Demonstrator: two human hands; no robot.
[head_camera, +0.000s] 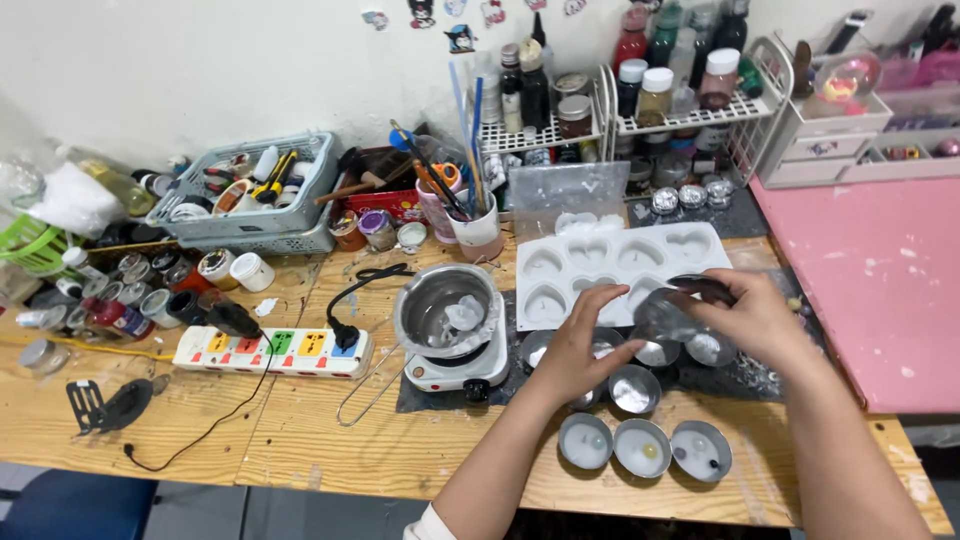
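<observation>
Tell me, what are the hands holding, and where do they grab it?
Both the left hand and right hand hold a small round metal tin, gripping it by opposite sides of its rim.

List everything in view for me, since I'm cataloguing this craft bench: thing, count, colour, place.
heart mould tray: one, white, behind the hands
small round tins: several, silver, front of table and under the hands
metal pot: one, silver, on the hot plate
hot plate: one, white, table centre
power strip: one, white with coloured sockets, left of the hot plate
basket: one, grey, back left, holding tools
wire rack: one, white, at the wall, holding bottles
mat: one, pink, right
left hand: over the tins
right hand: grip on a silver tin
</observation>
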